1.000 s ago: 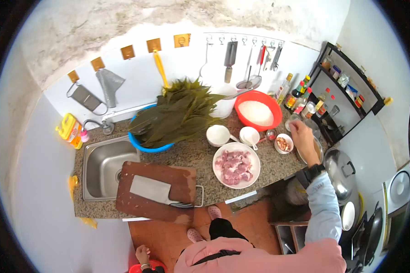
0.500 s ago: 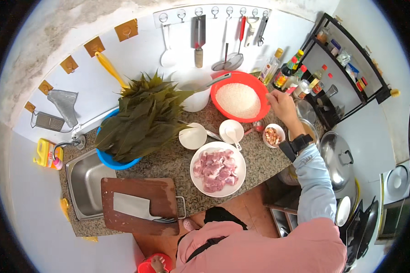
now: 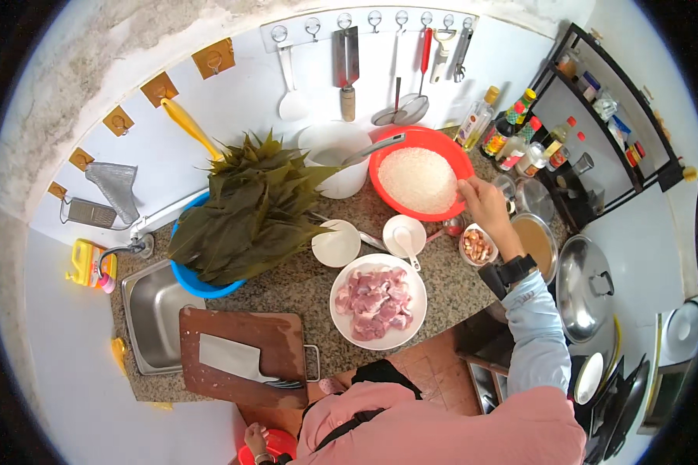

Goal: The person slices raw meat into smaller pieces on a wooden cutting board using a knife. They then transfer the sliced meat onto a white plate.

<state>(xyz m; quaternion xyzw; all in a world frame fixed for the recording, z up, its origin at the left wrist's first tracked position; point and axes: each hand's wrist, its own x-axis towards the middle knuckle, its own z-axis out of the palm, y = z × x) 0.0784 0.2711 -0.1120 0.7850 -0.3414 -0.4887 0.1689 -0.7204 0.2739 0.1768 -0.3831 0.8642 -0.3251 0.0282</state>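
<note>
At the near right rim of a red basin [image 3: 419, 180] of white rice, my right hand [image 3: 488, 209] is closed, its fingertips at the edge. Just below that hand sits a small white bowl of reddish-brown pieces [image 3: 478, 245], with a red-handled ladle [image 3: 451, 226] lying next to it. My left hand [image 3: 255, 439] hangs low at the bottom, over a red bucket [image 3: 281, 443]; it looks empty with loosely parted fingers. Cut raw meat [image 3: 374, 302] fills a white plate [image 3: 341, 329] at the counter's front. A white bowl [image 3: 336, 243] and a smaller one with a white spoon [image 3: 404, 236] stand behind it.
Large green leaves [image 3: 248, 217] heap over a blue basin [image 3: 198, 288]. A cleaver [image 3: 231, 358] lies on a wooden board [image 3: 287, 333] beside the sink [image 3: 151, 310]. Bottles [image 3: 512, 132], a black rack [image 3: 597, 108] and a metal lid [image 3: 583, 287] occupy the right.
My right hand has shifted slightly nearer along the red basin's rim. My left hand has moved a little left and up over the bucket. The whole view has shifted slightly.
</note>
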